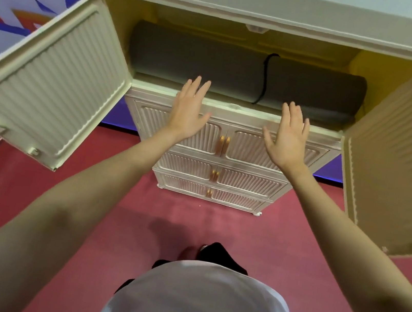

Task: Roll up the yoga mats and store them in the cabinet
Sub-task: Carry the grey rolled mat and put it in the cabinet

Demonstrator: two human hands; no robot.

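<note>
Nearest the camera, the person stood on the red floor, both arms extended toward the cabinet. The left hand and right hand were both spread flat, fingers straight and holding nothing, their fingertips at the front lip of the top compartment and touching or just short of the rolled mat; contact could not be confirmed. Below the hands, the lower cabinet doors were closed. Beyond the hands, the grey yoga mat lay rolled and lengthwise inside the top compartment, bound by a black strap. The left door and right door stood wide open. Judged step: final seating of the mat in storage. The next move would likely call for clearing both hands from the opening and swinging each door shut without catching the roll.
</note>
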